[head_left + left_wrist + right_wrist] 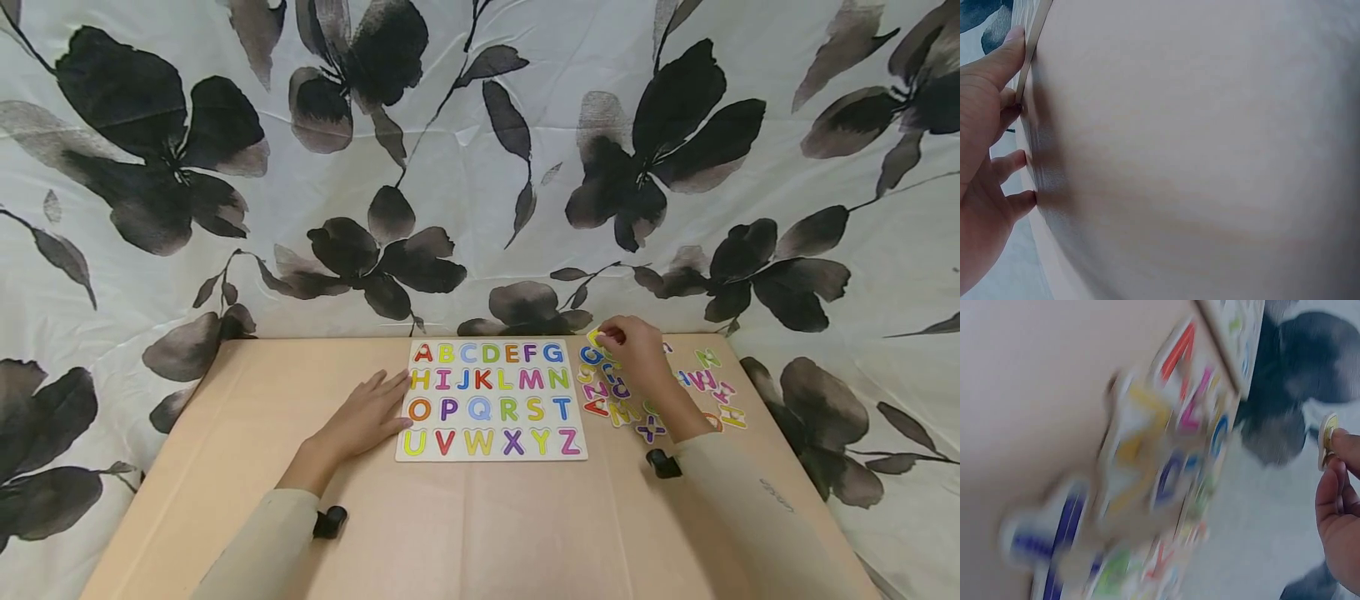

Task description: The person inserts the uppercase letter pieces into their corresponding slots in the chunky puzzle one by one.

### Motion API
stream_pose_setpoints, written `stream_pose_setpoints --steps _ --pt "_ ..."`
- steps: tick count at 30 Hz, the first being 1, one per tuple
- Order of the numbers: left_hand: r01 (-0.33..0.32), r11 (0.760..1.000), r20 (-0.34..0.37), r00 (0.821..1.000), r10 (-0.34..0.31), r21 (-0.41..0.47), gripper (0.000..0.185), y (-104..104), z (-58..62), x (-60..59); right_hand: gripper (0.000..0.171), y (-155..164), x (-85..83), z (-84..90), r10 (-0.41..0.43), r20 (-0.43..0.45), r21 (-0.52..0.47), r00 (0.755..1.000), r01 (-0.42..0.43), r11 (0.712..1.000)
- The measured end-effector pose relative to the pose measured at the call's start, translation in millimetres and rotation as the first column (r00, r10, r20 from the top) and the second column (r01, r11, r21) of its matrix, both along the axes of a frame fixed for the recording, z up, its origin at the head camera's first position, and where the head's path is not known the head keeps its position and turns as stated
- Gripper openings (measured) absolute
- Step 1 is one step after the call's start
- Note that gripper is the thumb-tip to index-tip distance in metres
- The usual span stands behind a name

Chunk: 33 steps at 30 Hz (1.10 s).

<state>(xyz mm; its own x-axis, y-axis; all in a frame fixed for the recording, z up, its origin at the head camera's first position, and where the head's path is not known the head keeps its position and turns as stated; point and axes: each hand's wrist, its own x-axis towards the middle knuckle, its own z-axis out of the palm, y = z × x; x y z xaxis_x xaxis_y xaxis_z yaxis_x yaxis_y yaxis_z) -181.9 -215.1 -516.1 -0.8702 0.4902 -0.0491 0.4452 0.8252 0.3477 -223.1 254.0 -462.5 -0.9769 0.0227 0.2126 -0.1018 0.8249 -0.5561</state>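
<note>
A white alphabet board [491, 421] with coloured letters A to Z in rows lies flat on the table. My left hand [367, 417] rests at its left side, fingers extended, and touches its edge. In the left wrist view the thumb [1007, 62] lies against the board's edge. Between thumb and fingers, my right hand [637, 350] pinches a yellow letter piece [1329, 437] above the far end of the loose pieces. Its exact letter is partly hidden by the fingers. Below that hand lie a red A piece [597, 407] and a purple X piece [650, 428].
Several more loose letter pieces spread to the right, among them a pink M piece [702, 381] and a green N piece [707, 358]. The tan table [465, 533] ends just beyond the board. A floral cloth [480, 167] is behind it.
</note>
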Motion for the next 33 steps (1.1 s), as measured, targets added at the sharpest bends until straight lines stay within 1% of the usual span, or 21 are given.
stream_pose_setpoints --steps 5,9,13,16,20,25,30,33 --pt "-0.001 1.000 -0.008 1.000 0.001 0.002 0.078 0 -1.3 -0.5 0.017 -37 -7.5 -2.0 0.048 -0.008 -0.050 0.999 -0.048 0.998" --pt "-0.007 1.000 0.008 1.000 0.007 -0.002 0.079 1 -2.1 -3.0 0.016 -64 -13.3 -5.4 0.096 -0.016 -0.094 0.995 -0.097 0.991" --pt "-0.007 1.000 0.013 1.000 0.007 -0.008 0.079 0 -2.7 -3.3 0.017 -90 -17.8 -8.3 0.145 -0.014 -0.096 0.989 -0.146 0.985" --pt "-0.008 1.000 0.012 1.000 0.008 -0.004 0.079 0 -2.3 -2.6 0.018 -110 -20.3 -9.6 0.162 0.001 -0.090 0.987 -0.162 0.983" --pt "-0.010 1.000 0.012 1.000 0.010 0.000 0.079 0 -2.1 -2.1 0.018 -135 -23.9 -12.6 0.191 0.032 -0.108 0.981 -0.186 0.977" --pt "-0.006 1.000 0.013 1.000 0.006 0.004 0.079 0 -1.5 -2.4 0.015 -167 -33.6 -18.9 0.249 0.046 -0.082 0.967 -0.245 0.966" --pt "-0.008 1.000 0.015 1.000 0.008 0.008 0.079 0 -0.7 -2.5 0.014 -197 -41.1 -24.9 0.274 0.094 -0.039 0.957 -0.271 0.962" --pt "-0.008 1.000 0.020 1.000 0.008 0.011 0.078 1 -1.0 -2.7 0.014 -209 -44.7 -31.3 0.274 0.109 -0.015 0.956 -0.274 0.962"
